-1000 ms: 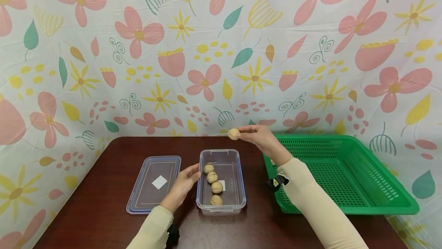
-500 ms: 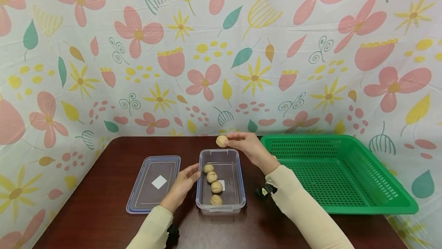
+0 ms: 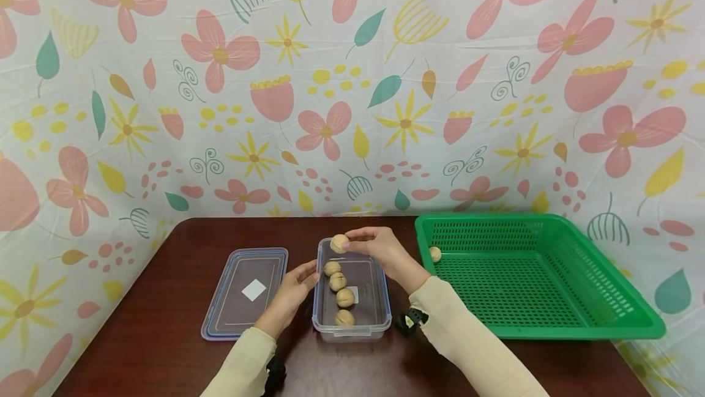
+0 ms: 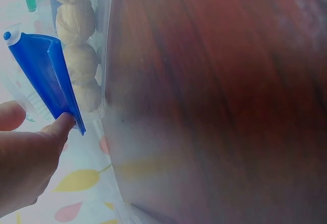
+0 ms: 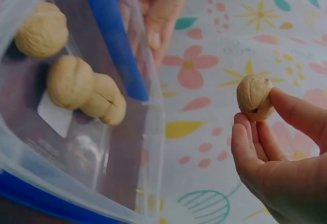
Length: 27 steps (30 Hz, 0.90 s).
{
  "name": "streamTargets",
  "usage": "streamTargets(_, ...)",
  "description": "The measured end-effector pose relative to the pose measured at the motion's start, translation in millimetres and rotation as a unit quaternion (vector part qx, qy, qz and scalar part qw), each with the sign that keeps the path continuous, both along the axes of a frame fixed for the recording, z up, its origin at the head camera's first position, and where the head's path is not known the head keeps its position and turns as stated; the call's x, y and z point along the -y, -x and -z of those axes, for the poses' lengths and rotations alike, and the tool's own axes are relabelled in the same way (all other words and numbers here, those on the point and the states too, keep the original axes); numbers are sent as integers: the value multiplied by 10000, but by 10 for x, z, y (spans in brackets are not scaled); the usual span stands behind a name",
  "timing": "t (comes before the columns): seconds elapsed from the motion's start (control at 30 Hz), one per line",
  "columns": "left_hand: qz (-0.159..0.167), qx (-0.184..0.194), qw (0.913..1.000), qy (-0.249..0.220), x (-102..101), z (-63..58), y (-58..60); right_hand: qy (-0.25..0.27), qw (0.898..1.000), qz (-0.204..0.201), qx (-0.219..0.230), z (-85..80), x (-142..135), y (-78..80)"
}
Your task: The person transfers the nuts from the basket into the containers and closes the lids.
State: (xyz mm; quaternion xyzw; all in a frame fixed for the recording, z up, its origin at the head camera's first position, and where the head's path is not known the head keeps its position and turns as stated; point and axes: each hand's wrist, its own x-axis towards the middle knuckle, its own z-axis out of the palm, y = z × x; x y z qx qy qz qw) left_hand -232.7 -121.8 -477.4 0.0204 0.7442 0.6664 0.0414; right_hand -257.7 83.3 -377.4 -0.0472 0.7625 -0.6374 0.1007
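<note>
My right hand (image 3: 385, 253) pinches a walnut (image 3: 339, 243) between thumb and fingertips, over the far end of a clear plastic box (image 3: 352, 330). The right wrist view also shows this walnut (image 5: 254, 96) held up at the fingertips, beside the box wall. Several walnuts (image 3: 345, 297) lie in a line inside the box. Against the box's left side rests my left hand (image 3: 294, 293), its fingers fairly straight. In the left wrist view, a fingertip touches the box's blue side clip (image 4: 46, 73), which hangs outward from the wall.
A clear lid (image 3: 242, 317) with a blue seal lies flat on the dark wooden table (image 3: 149, 330), left of the box. To the right stands a green plastic basket (image 3: 551, 330) with one walnut (image 3: 435, 254) at its left wall. A flowered cloth (image 3: 352, 79) hangs behind.
My right hand has carried the walnut left and down, from beside the basket to above the far end of the box. My left hand has stayed at the box's side.
</note>
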Motion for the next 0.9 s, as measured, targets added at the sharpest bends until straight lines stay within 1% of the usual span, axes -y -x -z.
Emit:
streamTargets(0.17,2,61,10000,7,-8,-30,-21,-14,10000,62,65,112,58,-39)
streamTargets(0.37,15,84,10000,40,-8,-58,-26,-255,9997,-35,42,217,93,-91)
streamTargets(0.47,18,75,10000,5,-3,-54,-22,-296,9995,-107,94,268,112,-122)
streamTargets(0.67,48,38,10000,-32,2,-44,-17,-177,9992,-352,119,408,143,-184)
streamTargets(0.9,94,67,9999,-80,12,-29,-20,-230,9989,-385,140,551,173,-266)
